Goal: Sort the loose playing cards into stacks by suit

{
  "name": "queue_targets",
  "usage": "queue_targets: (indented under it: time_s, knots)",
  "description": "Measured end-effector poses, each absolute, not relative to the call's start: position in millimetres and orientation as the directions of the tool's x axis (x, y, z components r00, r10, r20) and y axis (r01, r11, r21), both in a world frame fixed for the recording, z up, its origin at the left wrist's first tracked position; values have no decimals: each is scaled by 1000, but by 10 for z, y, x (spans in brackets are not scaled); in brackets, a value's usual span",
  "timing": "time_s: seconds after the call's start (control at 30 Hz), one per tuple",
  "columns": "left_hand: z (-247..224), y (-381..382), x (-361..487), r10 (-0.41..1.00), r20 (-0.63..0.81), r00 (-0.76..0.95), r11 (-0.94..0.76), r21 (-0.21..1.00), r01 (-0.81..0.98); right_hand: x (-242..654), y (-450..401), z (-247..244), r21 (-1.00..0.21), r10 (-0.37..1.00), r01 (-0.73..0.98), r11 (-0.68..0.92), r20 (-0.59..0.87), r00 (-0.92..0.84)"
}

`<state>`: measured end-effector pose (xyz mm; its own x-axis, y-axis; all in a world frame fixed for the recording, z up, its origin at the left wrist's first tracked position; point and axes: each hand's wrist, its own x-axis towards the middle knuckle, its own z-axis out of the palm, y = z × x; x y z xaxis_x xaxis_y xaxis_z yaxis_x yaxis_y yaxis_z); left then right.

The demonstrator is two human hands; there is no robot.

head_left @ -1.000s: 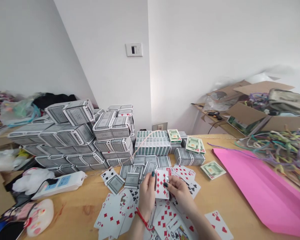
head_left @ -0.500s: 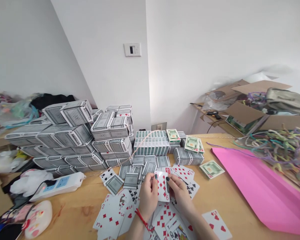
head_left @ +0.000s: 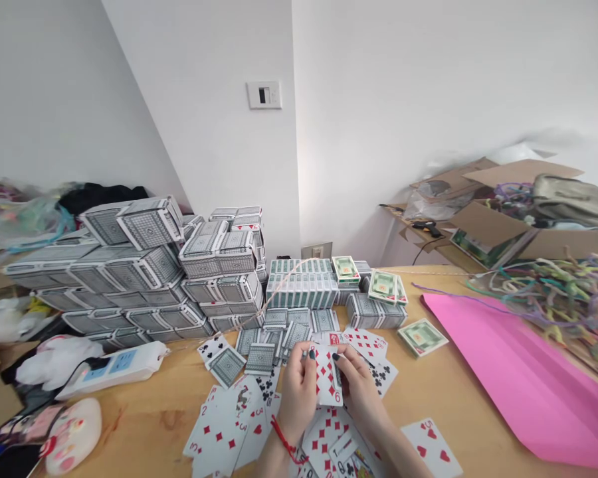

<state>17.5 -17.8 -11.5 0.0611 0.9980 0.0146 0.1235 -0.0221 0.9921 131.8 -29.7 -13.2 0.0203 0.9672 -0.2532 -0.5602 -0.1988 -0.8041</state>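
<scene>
Between my two hands, a nine of diamonds playing card (head_left: 327, 380) faces up toward me. My left hand (head_left: 300, 385) grips its left edge, thumb on the face; a red cord circles that wrist. On the other edge, my right hand (head_left: 356, 375) pinches it with the thumb, and a grey-backed edge shows there, so more cards may lie behind. Below, loose cards (head_left: 219, 431) spread face up over the table, partly hidden by my forearms. Several grey card backs (head_left: 260, 358) lie just beyond my hands. A five of hearts (head_left: 431, 446) rests to the right of my right forearm.
Stacks of grey card bundles (head_left: 129, 265) rise at the left and centre back. Green card boxes (head_left: 422, 337) stand at the right. A pink sheet (head_left: 518, 385), tangled yarn (head_left: 568, 305) and an open carton (head_left: 508, 232) fill the far right. A power strip (head_left: 117, 368) lies left.
Both hands, still holding the nine of diamonds, have shifted very slightly right and down. The loose cards and stacks stay in place.
</scene>
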Motion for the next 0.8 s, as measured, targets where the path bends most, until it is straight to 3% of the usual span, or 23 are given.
queue_targets:
  time_s: [0.27, 0.43, 0.63, 0.8]
  knots:
    - [-120, -194, 196, 999, -33, 43, 30, 997, 70, 1297, -304, -113, -785, 962, -583, -210, -274, 22]
    - [-77, -225, 207, 995, 95, -22, -91, 987, 134, 1301, -303, -120, -797, 965, -578, -175, -256, 60]
    - [-58, -249, 208, 989, 146, 33, -149, 967, 207, 1316, -269, -162, -814, 941, -536, -225, -324, 96]
    - [-63, -265, 176, 975, 211, 69, -221, 946, 235, 1351, -258, -111, -862, 974, -461, -212, -222, -32]
